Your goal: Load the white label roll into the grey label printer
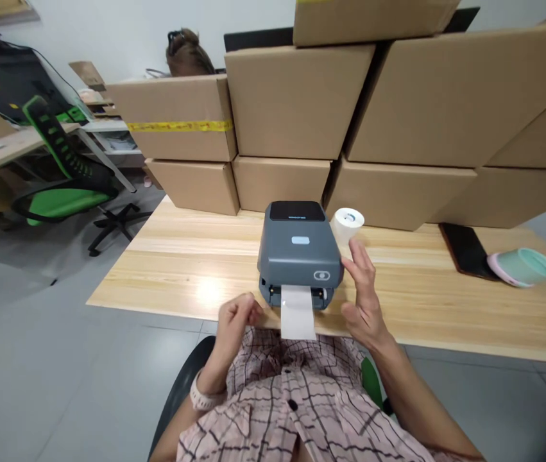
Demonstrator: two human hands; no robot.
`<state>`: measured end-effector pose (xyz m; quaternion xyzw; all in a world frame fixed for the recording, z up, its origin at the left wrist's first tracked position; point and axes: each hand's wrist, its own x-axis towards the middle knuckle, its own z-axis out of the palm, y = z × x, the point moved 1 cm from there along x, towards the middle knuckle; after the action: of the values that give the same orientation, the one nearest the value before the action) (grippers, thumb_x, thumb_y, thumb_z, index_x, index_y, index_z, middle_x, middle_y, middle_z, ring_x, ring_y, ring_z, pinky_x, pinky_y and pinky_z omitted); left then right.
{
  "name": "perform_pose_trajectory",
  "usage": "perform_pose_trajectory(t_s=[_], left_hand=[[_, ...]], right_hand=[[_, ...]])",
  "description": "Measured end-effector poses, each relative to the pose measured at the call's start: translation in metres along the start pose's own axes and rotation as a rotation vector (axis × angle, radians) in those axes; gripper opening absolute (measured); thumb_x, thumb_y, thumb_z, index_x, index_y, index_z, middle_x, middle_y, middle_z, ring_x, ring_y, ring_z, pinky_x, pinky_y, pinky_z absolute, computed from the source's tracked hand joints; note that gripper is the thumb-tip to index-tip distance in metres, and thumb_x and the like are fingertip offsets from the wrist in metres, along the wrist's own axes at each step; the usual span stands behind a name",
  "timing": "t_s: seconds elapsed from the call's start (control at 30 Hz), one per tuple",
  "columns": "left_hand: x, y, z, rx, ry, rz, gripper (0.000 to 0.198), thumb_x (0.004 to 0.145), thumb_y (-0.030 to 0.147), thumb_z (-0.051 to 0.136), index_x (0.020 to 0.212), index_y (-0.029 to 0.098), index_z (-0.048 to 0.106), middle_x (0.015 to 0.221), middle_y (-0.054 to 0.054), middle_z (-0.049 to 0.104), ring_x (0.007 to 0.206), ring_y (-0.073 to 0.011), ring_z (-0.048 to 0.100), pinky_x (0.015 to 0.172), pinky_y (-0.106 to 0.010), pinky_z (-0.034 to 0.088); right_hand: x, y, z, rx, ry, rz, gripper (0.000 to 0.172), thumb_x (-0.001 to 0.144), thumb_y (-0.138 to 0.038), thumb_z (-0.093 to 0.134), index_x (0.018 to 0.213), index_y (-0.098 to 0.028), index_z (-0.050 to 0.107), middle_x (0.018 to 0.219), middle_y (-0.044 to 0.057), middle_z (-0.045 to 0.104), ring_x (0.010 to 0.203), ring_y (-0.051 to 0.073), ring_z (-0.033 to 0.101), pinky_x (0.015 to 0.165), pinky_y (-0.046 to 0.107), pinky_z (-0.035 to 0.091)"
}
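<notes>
A dark grey label printer (296, 250) stands near the front edge of the table, its lid down. From its front slot a strip of white label paper (298, 314) hangs over the table edge. My right hand (365, 298) is at the printer's right side, fingers stretched up and apart from the thumb, the fingertips at or very near the lid's edge. Left of the printer's front, my left hand (237, 317) rests at the table edge with its fingers curled in; nothing shows in it. A white paper roll (348, 224) stands behind the printer's right side.
Stacked cardboard boxes (296, 102) line the back of the wooden table (181, 256). At the right lie a black phone (468, 250) and a mint-green cup (527, 266) on its side. A green office chair (65, 199) stands at left. Another person's head (188, 54) shows behind the boxes.
</notes>
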<state>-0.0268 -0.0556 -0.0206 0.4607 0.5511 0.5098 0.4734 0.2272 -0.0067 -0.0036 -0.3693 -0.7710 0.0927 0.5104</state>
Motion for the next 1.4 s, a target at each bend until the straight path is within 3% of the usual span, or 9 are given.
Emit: perform_pose_trajectory(t_s=[0.17, 0.33, 0.5, 0.73, 0.8, 0.87, 0.97, 1.03, 1.4], left_hand=[[0.06, 0.023, -0.012, 0.005, 0.167, 0.194, 0.028, 0.089, 0.045, 0.067, 0.09, 0.017, 0.073, 0.077, -0.003, 0.068, 0.069, -0.013, 0.059, 0.063, -0.024, 0.047], [0.116, 0.028, 0.011, 0.125, -0.015, 0.139, 0.071, 0.081, 0.04, 0.076, 0.144, 0.021, 0.051, 0.144, -0.018, 0.059, 0.129, -0.0289, 0.058, 0.099, -0.043, 0.052], [0.136, 0.02, 0.03, 0.06, -0.23, 0.125, 0.092, 0.073, 0.036, 0.081, 0.154, 0.021, 0.04, 0.154, -0.016, 0.051, 0.133, -0.0317, 0.055, 0.107, -0.045, 0.049], [0.135, 0.014, 0.028, 0.025, -0.265, 0.12, 0.093, 0.077, 0.035, 0.078, 0.159, 0.024, 0.035, 0.16, -0.014, 0.046, 0.139, -0.0325, 0.051, 0.113, -0.046, 0.046], [0.135, 0.013, 0.028, 0.017, -0.256, 0.116, 0.092, 0.078, 0.035, 0.078, 0.159, 0.025, 0.036, 0.161, -0.013, 0.046, 0.14, -0.033, 0.051, 0.111, -0.045, 0.048], [0.136, 0.012, 0.029, 0.019, -0.249, 0.107, 0.093, 0.078, 0.034, 0.078, 0.16, 0.024, 0.035, 0.16, -0.014, 0.046, 0.14, -0.0339, 0.051, 0.109, -0.046, 0.05], [0.137, 0.009, 0.029, 0.035, -0.245, 0.107, 0.095, 0.077, 0.032, 0.078, 0.161, 0.024, 0.034, 0.161, -0.014, 0.046, 0.138, -0.0346, 0.052, 0.107, -0.047, 0.051], [0.138, 0.007, 0.028, 0.038, -0.238, 0.114, 0.094, 0.077, 0.032, 0.077, 0.161, 0.025, 0.034, 0.162, -0.014, 0.044, 0.139, -0.0346, 0.052, 0.108, -0.047, 0.051], [0.147, -0.006, 0.02, -0.023, -0.322, 0.144, 0.103, 0.075, 0.018, 0.066, 0.166, 0.022, 0.018, 0.165, -0.016, 0.041, 0.144, -0.0275, 0.05, 0.118, -0.043, 0.042]], right_hand=[[0.048, 0.012, 0.007, -0.019, 0.01, -0.103, 0.081, 0.099, -0.076, 0.03, 0.167, -0.042, 0.0, 0.178, -0.001, 0.002, 0.162, 0.037, 0.01, 0.128, 0.068, 0.017], [0.127, 0.033, 0.019, -0.012, 0.144, -0.158, 0.075, 0.101, -0.071, 0.028, 0.166, -0.038, 0.008, 0.173, 0.005, 0.022, 0.159, 0.034, 0.025, 0.128, 0.062, 0.024], [0.186, 0.058, 0.03, -0.089, 0.163, -0.053, 0.072, 0.105, -0.062, 0.021, 0.165, -0.034, -0.007, 0.171, 0.008, 0.024, 0.156, 0.03, 0.031, 0.125, 0.057, 0.031], [0.181, 0.055, 0.002, -0.23, 0.182, 0.01, 0.058, 0.106, -0.048, 0.039, 0.161, -0.031, 0.03, 0.156, 0.011, 0.05, 0.143, 0.029, 0.051, 0.115, 0.052, 0.045], [0.164, 0.041, -0.002, -0.258, 0.012, -0.007, 0.042, 0.105, -0.036, 0.041, 0.143, -0.028, 0.057, 0.131, 0.01, 0.069, 0.123, 0.028, 0.064, 0.105, 0.047, 0.051], [0.151, 0.029, 0.005, -0.32, -0.392, -0.035, 0.035, 0.102, -0.025, 0.043, 0.123, -0.024, 0.071, 0.109, 0.009, 0.076, 0.105, 0.026, 0.07, 0.095, 0.042, 0.053], [0.146, 0.022, 0.028, -0.501, -0.993, -0.079, 0.035, 0.097, -0.012, 0.044, 0.114, -0.013, 0.075, 0.102, 0.016, 0.077, 0.105, 0.029, 0.069, 0.096, 0.042, 0.047], [0.152, 0.023, 0.045, -0.573, -1.201, -0.094, 0.034, 0.095, -0.01, 0.046, 0.113, -0.01, 0.075, 0.102, 0.02, 0.077, 0.109, 0.032, 0.068, 0.099, 0.044, 0.043], [0.168, 0.043, 0.056, -0.318, -1.424, 0.001, 0.039, 0.098, -0.022, 0.047, 0.134, -0.023, 0.062, 0.113, 0.01, 0.076, 0.098, 0.025, 0.07, 0.073, 0.029, 0.043]])
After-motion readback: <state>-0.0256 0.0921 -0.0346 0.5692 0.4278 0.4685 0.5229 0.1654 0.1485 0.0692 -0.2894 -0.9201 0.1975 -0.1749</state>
